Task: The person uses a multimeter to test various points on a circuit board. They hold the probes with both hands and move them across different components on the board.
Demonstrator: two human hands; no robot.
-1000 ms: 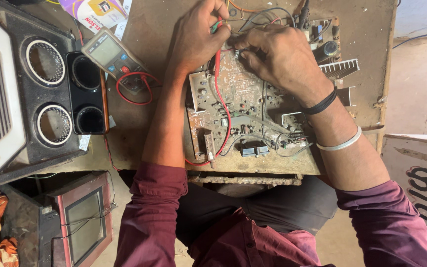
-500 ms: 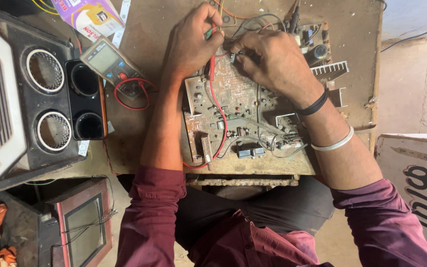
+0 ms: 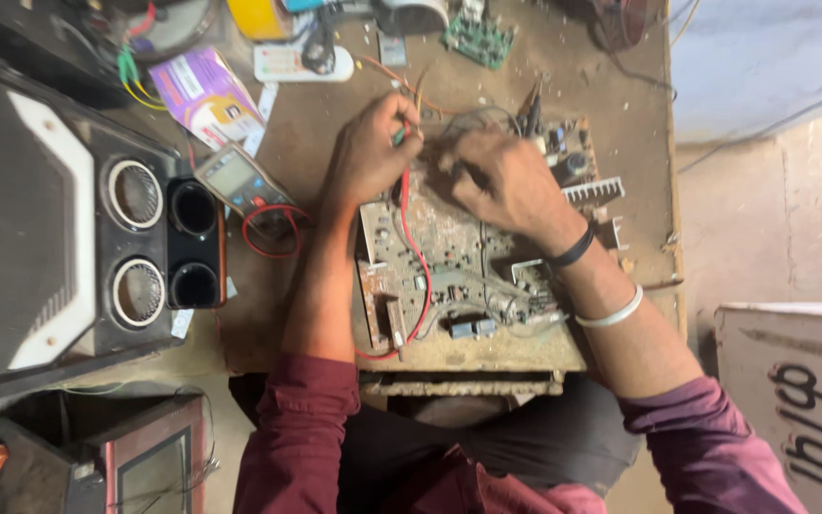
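Now your left hand (image 3: pixel 368 157) pinches the thin red probe lead (image 3: pixel 409 233) as before, and your right hand (image 3: pixel 501 181) (grip hidden, cannot tell) stays pressing the dusty grey-green circuit board (image 3: pixel 449 286) lying mid-bench.

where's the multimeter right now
In the head view, the multimeter lies on the workbench, left of the left hand, beside the black speaker box.

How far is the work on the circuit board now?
Set up: the circuit board lies bare on the bench, the multimeter beside it. In hand: the left hand holds the red probe at the board's top edge; the right hand presses there. Left: the lower board is untouched.
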